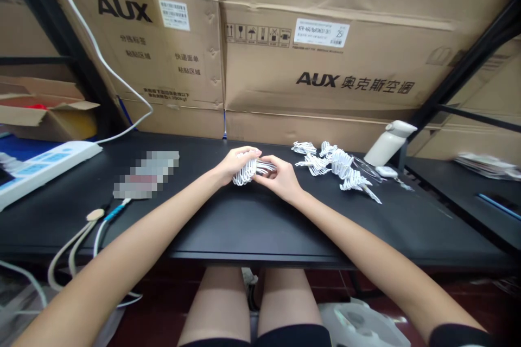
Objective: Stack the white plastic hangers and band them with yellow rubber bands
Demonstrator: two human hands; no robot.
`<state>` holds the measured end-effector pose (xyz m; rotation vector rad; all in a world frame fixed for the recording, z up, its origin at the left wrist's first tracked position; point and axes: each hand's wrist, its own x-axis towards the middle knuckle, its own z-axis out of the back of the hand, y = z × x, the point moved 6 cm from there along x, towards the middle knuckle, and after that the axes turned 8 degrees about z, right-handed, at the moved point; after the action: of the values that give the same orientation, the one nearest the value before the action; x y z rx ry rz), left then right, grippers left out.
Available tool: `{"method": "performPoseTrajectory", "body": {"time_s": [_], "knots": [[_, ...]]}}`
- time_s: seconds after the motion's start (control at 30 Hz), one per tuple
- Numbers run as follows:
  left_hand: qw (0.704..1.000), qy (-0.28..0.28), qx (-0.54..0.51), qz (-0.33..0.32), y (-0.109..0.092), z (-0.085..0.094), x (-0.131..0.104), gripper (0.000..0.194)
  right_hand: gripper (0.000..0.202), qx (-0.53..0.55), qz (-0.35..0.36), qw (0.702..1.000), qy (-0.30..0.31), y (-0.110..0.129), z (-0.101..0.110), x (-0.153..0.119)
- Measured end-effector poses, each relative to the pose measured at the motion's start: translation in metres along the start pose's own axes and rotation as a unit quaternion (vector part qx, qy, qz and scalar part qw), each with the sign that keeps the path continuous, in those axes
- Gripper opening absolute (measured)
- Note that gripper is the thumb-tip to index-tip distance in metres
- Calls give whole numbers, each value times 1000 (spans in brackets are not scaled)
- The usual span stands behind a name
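Note:
My left hand (231, 164) is closed around one end of a bundle of white wire-like strands (245, 173). From the other side, my right hand (285, 180) pinches the loose strands that stick out of it. The bundle is held just over the black table (244, 227), near its middle. Its strands look wound round one another; the exact kind is too small to make out. To the right, several similar white bundles (342, 164) lie in a loose heap, one with a straight end pointing toward me.
A white bottle (386, 143) and a small white case (386, 172) are at the back right. On the left lie a white power strip (44, 168), a pixelated flat object (148, 176) and a white cable (97, 238). Large cardboard boxes (260, 76) stand behind the table.

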<state>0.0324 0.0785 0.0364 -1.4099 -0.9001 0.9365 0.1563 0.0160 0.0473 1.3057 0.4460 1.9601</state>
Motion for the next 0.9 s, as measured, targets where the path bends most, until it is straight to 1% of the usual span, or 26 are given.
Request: {"method": "performPoseTrajectory", "body": {"time_s": [0.13,0.23,0.33,0.43,0.6,0.73,0.9], "knots": [[1000,15,2,9,0,-3,-1,37,35,-27,35,999,13,3,1,0],[1000,18,6,6,-2,-5,-4,40,34,-51,40,998,5,4,2,0],[999,33,-3,-6,-5,-8,-7,42,31,-70,45,997,4,7,3,0],[999,35,-2,-19,-6,-9,-8,46,29,-70,55,996,3,8,3,0],[1000,21,-7,-7,-4,-6,-6,37,35,-60,51,997,14,5,1,1],[1000,12,-1,7,-1,-3,-4,37,36,-43,53,997,39,4,1,1],[999,4,-11,30,3,0,-2,38,27,-54,85,992,80,8,0,1]]}}
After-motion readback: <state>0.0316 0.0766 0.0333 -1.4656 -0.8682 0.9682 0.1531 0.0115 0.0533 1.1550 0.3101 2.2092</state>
